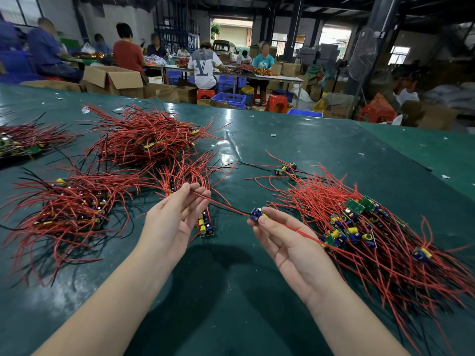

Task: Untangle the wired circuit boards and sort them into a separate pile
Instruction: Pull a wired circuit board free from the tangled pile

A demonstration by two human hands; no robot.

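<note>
A wide table [321, 140] covered in glossy dark green sheeting fills the lower view, catching pale glare from overhead and carrying a few small white scraps. Above its near middle, the right hand [288, 242] lies palm up, its thumb and fingertips pinching a small circuit board [258, 214] with blue and yellow capacitors; one red wire [226, 206] runs from the board across to the left hand [172, 219], whose fingers are loosely spread, fingertips nipping the wire's far end. Another red lead trails over the right palm toward the loose heap of wired boards [359, 227] just right of that hand. A tighter bundle [69, 209] sits to the left, a larger one [146, 140] lies farther back, and a fourth [23, 142] is at the left edge. Beyond the table is a dim workshop: seated workers [204, 65] at long benches, open cardboard boxes [115, 80], blue crates [230, 100], red plastic stools [276, 103] and a standing fan [359, 55].
</note>
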